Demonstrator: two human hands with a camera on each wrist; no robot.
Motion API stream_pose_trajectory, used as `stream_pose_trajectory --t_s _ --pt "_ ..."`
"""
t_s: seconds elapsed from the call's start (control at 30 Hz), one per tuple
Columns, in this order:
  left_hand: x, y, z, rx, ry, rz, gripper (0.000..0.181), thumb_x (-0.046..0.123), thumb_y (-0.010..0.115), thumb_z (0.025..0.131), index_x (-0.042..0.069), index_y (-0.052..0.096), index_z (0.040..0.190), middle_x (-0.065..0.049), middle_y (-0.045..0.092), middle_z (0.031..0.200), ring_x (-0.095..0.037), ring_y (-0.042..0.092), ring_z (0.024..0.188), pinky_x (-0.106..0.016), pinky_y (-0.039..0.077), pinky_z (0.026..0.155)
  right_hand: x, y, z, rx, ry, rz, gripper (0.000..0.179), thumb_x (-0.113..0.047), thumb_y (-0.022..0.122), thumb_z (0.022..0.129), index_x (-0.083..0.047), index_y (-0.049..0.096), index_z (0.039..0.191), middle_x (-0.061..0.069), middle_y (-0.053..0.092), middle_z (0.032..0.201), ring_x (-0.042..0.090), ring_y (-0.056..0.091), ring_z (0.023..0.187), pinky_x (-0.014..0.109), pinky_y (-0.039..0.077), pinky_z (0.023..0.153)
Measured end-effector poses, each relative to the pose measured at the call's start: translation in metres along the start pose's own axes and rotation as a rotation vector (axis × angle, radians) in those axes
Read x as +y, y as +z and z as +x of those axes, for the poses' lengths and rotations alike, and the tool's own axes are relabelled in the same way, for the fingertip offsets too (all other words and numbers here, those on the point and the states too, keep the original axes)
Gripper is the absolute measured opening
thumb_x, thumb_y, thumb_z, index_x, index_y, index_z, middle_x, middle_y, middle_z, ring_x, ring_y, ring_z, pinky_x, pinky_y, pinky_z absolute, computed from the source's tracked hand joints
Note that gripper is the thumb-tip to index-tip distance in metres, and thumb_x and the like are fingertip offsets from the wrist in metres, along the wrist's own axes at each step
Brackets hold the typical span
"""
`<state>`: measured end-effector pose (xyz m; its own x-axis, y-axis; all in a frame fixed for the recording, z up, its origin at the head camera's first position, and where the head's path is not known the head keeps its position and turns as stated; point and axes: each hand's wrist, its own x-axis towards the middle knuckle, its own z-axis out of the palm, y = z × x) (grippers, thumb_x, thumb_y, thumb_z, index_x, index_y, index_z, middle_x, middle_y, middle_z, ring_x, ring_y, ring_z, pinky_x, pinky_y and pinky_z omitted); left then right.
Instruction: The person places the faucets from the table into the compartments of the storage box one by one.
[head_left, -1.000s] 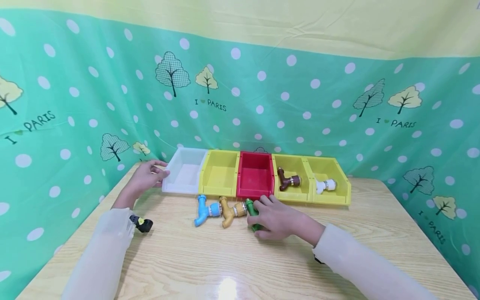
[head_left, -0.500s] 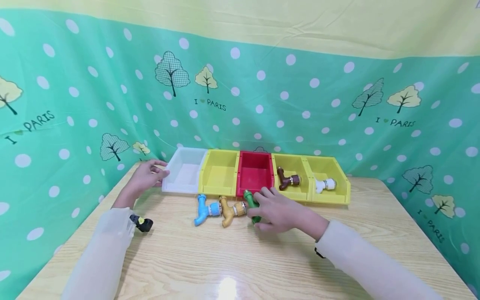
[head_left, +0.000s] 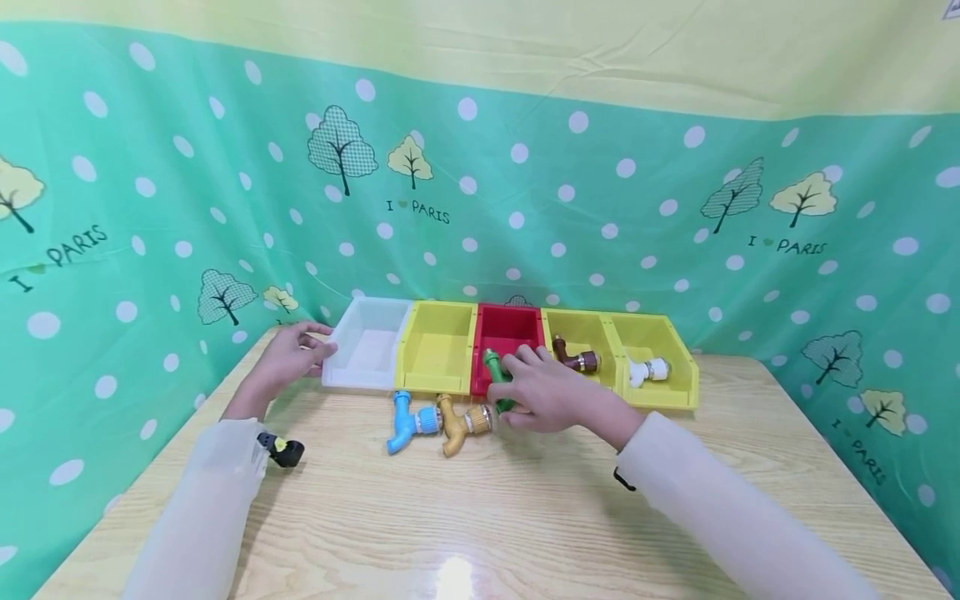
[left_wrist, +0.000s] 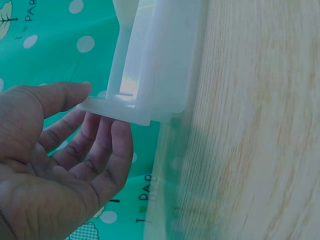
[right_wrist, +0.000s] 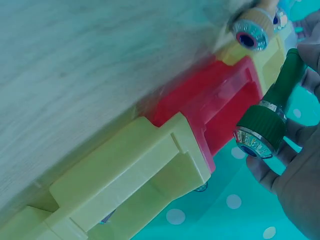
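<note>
My right hand (head_left: pixel 547 392) holds a green tap (head_left: pixel 493 367) in front of and over the front lip of the red bin (head_left: pixel 507 325). In the right wrist view, the tap's ribbed green knob (right_wrist: pixel 262 125) points away from the palm, with fingers around the body. My left hand (head_left: pixel 291 354) pinches the left edge of the white bin (head_left: pixel 367 354); the left wrist view has the thumb on the rim (left_wrist: pixel 115 107) and the fingers under it. On the table before the bins lie a blue tap (head_left: pixel 402 425) and a mustard-coloured tap (head_left: pixel 454 429).
Five bins would be too exact to list, so several stand joined in a row against the polka-dot curtain (head_left: pixel 465 217). A brown tap (head_left: pixel 572 358) and a white tap (head_left: pixel 648 372) lie in the two right-hand yellow bins (head_left: pixel 678 392). The wooden table (head_left: pixel 375 525) extends toward me.
My right hand has lifted the green tap off the table and carried it up and forward to the red bin. The left hand stays at the white bin.
</note>
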<state>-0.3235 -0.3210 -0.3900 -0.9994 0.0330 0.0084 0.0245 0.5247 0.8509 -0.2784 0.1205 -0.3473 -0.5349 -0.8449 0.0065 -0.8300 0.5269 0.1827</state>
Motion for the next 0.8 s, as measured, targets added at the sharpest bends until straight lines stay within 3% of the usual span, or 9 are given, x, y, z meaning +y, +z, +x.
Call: stream_pose_trajectory --t_s 0.33,0.57,0.8 --pt "-0.001 -0.001 0.0 -0.004 -0.006 -0.011 0.052 0.026 0.063 0.104 -0.002 0.046 0.144 -0.025 0.053 0.121 -0.035 0.066 0.099 -0.046 0.062 0.087 0.018 0.007 0.023 0.023 0.085 0.008 0.031 -0.047 0.062 0.099 -0.033 0.065 0.127 0.003 0.053 0.115 0.022 0.04 0.103 0.04 0.039 0.084" --pt "0.0 -0.001 -0.001 -0.006 -0.002 0.001 0.052 0.026 0.064 0.104 -0.002 0.046 0.144 -0.025 0.053 0.121 -0.035 0.067 0.098 -0.043 0.062 0.085 0.027 0.012 0.035 -0.024 0.169 0.037 0.034 -0.048 0.062 0.099 -0.033 0.064 0.13 0.007 0.054 0.122 0.025 0.041 0.109 0.047 0.043 0.094" --pt "-0.001 0.0 0.001 -0.001 -0.001 0.0 0.051 0.025 0.064 0.104 -0.001 0.047 0.143 -0.025 0.054 0.12 -0.034 0.067 0.096 -0.044 0.062 0.085 0.036 0.015 0.042 -0.073 0.228 0.05 0.036 -0.049 0.062 0.101 -0.032 0.062 0.132 0.007 0.054 0.12 0.025 0.041 0.107 0.047 0.044 0.091"
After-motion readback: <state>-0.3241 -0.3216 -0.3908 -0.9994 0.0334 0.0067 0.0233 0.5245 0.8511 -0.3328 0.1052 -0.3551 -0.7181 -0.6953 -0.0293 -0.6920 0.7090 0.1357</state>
